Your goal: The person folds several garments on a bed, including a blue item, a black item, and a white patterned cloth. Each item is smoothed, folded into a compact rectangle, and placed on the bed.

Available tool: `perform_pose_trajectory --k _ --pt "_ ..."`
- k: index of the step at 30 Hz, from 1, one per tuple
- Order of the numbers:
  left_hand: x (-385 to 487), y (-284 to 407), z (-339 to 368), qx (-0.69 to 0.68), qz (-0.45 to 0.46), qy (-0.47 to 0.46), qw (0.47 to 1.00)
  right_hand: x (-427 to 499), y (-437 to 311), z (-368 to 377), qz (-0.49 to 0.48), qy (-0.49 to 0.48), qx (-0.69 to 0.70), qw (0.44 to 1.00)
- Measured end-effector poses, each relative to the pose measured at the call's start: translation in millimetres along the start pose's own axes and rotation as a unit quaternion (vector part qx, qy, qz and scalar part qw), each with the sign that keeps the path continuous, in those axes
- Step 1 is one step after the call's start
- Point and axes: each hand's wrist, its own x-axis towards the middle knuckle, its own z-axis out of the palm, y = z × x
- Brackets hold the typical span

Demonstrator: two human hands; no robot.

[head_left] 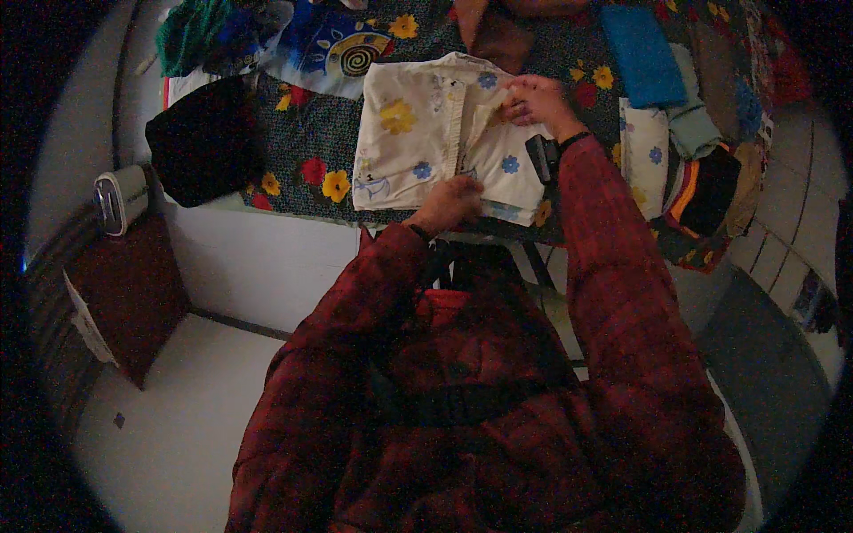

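A cream cloth garment point(413, 143) with yellow and blue flowers lies partly folded on the dark floral tablecloth point(300, 136). A gathered, elastic-looking band runs down its middle. My left hand point(452, 202) has its fingers curled on the garment's near edge, just below that band. At the far right edge, my right hand point(538, 103) grips the cloth between bent fingers and thumb. Its fingertips are partly lost in the dim light. A dark band with a black device point(543, 158) sits on my right wrist.
Folded cloths lie to the right: a blue one point(643, 56), a cream floral one point(645, 160) and a black one with coloured stripes point(713, 190). On the left are a black folded cloth point(203, 143) and a blue sun-patterned cloth point(320, 50). Brown fabric point(496, 40) lies at the far side.
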Motion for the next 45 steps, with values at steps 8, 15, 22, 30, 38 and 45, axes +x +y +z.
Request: perform_pose_trajectory --k 8,15,22,30,38,45 --pt "7.4 14.7 -2.0 -0.087 -0.032 0.019 0.996 -110.5 55.0 5.2 0.079 -0.157 0.111 0.978" --pt "14.1 14.2 -4.8 -0.108 -0.037 0.002 0.993 -162.4 137.9 -2.1 0.179 -0.066 0.32 0.928" --pt "12.1 60.8 -9.9 -0.1 -0.034 -0.005 0.994 -142.0 137.5 -41.8 0.061 0.119 0.104 0.986" --pt "-0.4 60.9 -31.3 -0.156 0.025 0.019 0.987 -133.4 103.4 12.7 -0.045 0.166 0.037 0.984" --pt "-52.9 39.2 -121.6 -0.319 0.08 0.114 0.937 -139.2 -5.7 114.6 -0.184 0.131 -0.106 0.968" --pt "-69.7 16.8 -144.0 -0.371 0.085 0.003 0.925 -47.6 -12.3 224.3 -0.136 0.104 -0.346 0.922"
